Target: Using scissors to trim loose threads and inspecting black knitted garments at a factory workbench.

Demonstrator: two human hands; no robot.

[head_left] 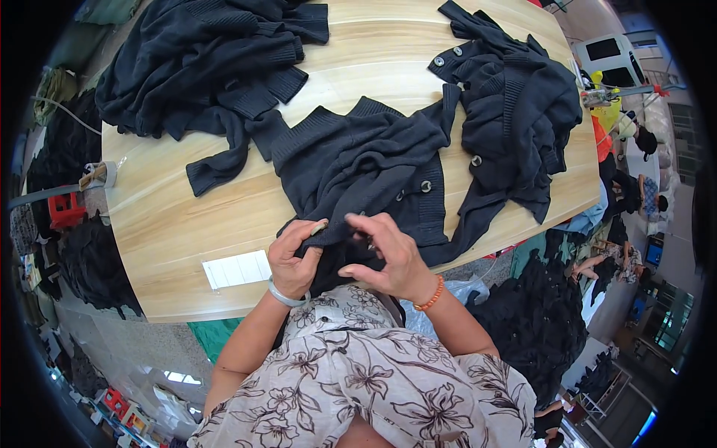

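Note:
A black knitted cardigan with ribbed trim and dark buttons lies rumpled at the table's near edge. My left hand, wearing a pale bangle, is closed, pinching a fold of this cardigan between thumb and fingers. Just to its right, my right hand, with an orange bead bracelet, hovers over the cardigan's near part. Its thumb and forefinger are spread apart. The other fingers curl and partly hide a small dark patch beneath them; I cannot make out whether that is an object or cloth.
A heap of black knitwear covers the table's far left. Another black buttoned cardigan lies at the right. A white paper strip rests on the wooden table near my left hand. Dark garments are piled below the table's right side.

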